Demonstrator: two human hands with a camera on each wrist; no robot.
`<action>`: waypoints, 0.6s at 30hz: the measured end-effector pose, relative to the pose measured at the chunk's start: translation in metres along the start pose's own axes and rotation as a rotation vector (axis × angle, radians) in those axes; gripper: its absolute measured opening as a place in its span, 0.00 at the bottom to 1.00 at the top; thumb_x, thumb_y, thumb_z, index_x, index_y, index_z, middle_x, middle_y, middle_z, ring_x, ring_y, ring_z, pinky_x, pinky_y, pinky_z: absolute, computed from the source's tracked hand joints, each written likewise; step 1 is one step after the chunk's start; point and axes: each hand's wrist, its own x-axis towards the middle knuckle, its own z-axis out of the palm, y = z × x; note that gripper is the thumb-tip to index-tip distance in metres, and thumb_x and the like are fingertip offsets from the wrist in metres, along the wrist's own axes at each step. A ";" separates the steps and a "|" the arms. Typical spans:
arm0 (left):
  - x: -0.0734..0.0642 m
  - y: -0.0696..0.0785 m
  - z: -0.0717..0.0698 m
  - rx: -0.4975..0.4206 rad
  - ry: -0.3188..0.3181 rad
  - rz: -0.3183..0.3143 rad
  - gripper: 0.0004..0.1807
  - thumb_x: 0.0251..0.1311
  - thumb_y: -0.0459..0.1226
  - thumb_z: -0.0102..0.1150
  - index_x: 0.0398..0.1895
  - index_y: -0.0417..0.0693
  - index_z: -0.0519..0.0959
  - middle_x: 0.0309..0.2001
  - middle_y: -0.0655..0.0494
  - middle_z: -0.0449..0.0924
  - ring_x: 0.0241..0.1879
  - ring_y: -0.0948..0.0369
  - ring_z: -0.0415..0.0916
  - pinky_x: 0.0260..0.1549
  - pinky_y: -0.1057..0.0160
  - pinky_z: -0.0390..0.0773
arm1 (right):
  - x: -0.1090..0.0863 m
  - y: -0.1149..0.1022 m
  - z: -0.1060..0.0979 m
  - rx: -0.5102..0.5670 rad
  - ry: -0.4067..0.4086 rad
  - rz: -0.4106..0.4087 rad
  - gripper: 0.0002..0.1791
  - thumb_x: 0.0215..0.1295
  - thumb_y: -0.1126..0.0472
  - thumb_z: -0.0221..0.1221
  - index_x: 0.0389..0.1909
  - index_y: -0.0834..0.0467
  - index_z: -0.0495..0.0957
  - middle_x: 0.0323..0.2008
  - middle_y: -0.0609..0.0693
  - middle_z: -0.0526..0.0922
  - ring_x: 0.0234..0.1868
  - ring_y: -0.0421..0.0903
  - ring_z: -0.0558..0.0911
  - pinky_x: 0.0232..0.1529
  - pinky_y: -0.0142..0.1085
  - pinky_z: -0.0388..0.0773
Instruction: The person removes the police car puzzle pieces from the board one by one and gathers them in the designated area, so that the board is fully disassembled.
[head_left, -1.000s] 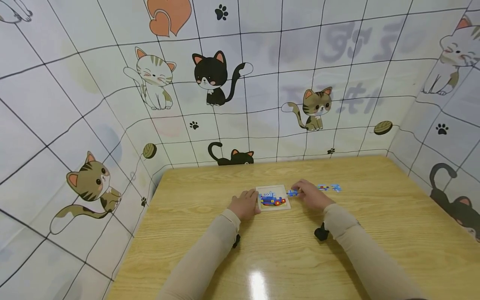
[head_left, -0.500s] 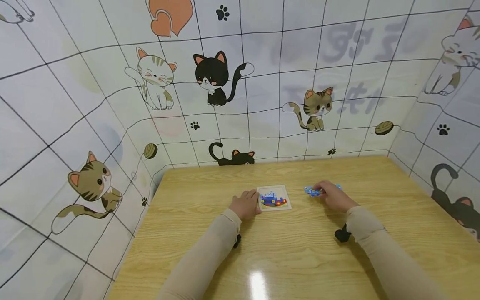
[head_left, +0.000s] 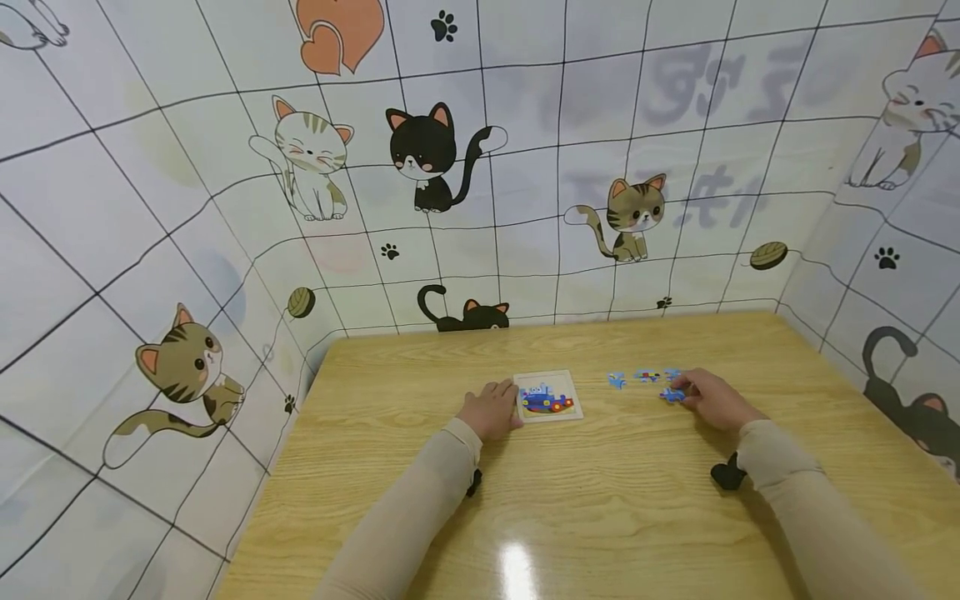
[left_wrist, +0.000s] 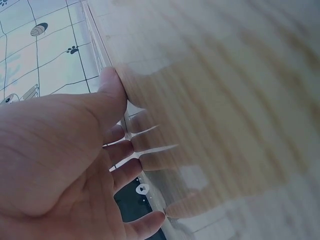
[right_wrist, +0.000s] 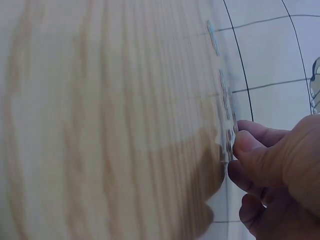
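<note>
A square puzzle board (head_left: 577,407) with a pale frame and a blue and red boat picture lies on the table. My left hand (head_left: 489,411) rests at its left edge; in the left wrist view that hand (left_wrist: 75,155) has its fingers spread, tips down on the tabletop. To the right of the board, my right hand (head_left: 712,400) pinches a blue puzzle piece (head_left: 672,395) low over the table. The right wrist view shows thumb and forefinger of this hand (right_wrist: 280,170) together at the piece's thin edge. Another blue puzzle piece (head_left: 617,381) lies nearer the board.
Behind the held piece lie a puzzle piece with red and yellow marks (head_left: 647,376) and a blue one (head_left: 672,374), partly beside my fingertips. The wooden table (head_left: 570,500) ends at a cat-patterned cloth wall (head_left: 525,250) at the back and sides.
My right hand has moved right, from beside the board to the far side of the loose pieces, carrying a blue puzzle piece. The left hand and board have stayed in place.
</note>
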 end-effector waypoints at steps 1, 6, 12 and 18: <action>0.000 0.000 0.000 -0.001 0.000 0.000 0.39 0.74 0.57 0.47 0.81 0.51 0.55 0.80 0.56 0.51 0.78 0.56 0.51 0.65 0.40 0.66 | -0.001 0.002 -0.001 -0.005 0.000 0.003 0.11 0.66 0.79 0.56 0.47 0.70 0.77 0.44 0.65 0.78 0.43 0.59 0.78 0.45 0.55 0.75; 0.000 -0.001 0.002 -0.003 -0.002 -0.001 0.39 0.74 0.57 0.47 0.81 0.50 0.54 0.80 0.56 0.51 0.78 0.57 0.51 0.65 0.40 0.66 | -0.005 0.007 -0.006 -0.043 -0.011 0.013 0.10 0.65 0.79 0.58 0.46 0.71 0.78 0.44 0.65 0.78 0.42 0.59 0.77 0.44 0.55 0.75; 0.001 0.000 0.002 0.022 -0.009 0.003 0.39 0.75 0.58 0.45 0.82 0.51 0.53 0.81 0.57 0.50 0.78 0.57 0.51 0.65 0.41 0.66 | -0.008 0.009 -0.007 -0.042 -0.025 0.049 0.12 0.66 0.79 0.58 0.50 0.71 0.78 0.46 0.66 0.77 0.43 0.59 0.78 0.45 0.57 0.75; 0.003 -0.001 0.005 0.022 -0.004 0.000 0.39 0.75 0.58 0.45 0.81 0.51 0.53 0.81 0.57 0.50 0.78 0.57 0.51 0.65 0.41 0.66 | -0.008 0.011 -0.008 -0.050 -0.029 0.035 0.14 0.65 0.79 0.58 0.51 0.72 0.78 0.47 0.67 0.78 0.44 0.59 0.78 0.47 0.58 0.75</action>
